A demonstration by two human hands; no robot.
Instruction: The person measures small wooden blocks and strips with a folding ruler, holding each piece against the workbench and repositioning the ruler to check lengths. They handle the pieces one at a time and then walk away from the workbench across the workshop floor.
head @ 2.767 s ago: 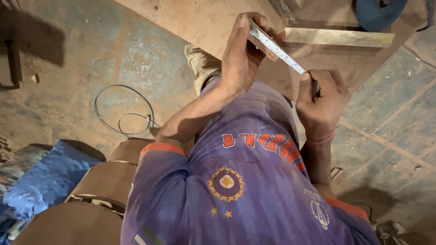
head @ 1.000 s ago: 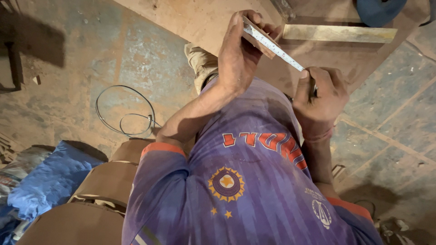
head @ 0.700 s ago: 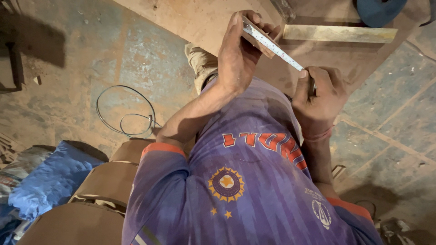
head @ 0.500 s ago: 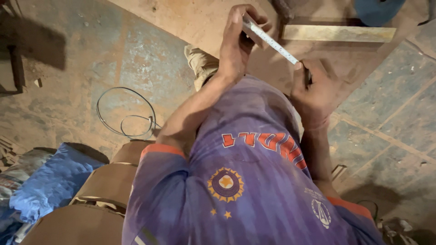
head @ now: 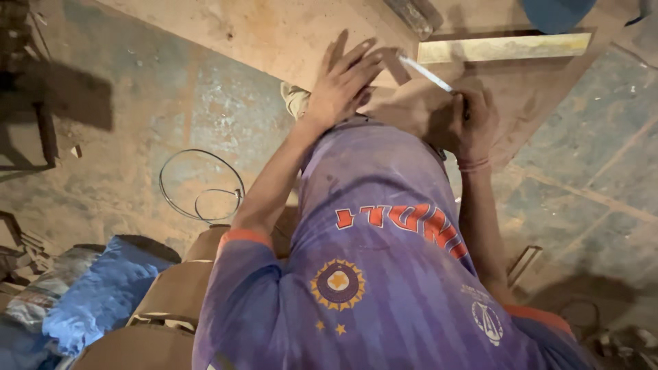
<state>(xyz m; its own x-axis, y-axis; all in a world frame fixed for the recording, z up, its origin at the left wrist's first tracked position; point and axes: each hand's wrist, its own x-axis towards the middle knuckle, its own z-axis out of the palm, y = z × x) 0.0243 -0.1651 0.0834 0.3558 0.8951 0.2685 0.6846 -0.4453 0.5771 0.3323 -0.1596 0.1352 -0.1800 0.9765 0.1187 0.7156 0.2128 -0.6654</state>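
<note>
2 hands meet on the plywood board [head: 274, 38]: the left hand [head: 343, 82], fingers spread flat, pins the ruler [head: 425, 73], whose long axis runs from 10 to 4 o'clock toward the right hand [head: 462, 120], closed on a pencil at the ruler's 4 o'clock end.

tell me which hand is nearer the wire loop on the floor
Left. The left hand lies spread flat on the board, above and to the right of the wire loop. The right hand, at the ruler, is farther right.
</note>
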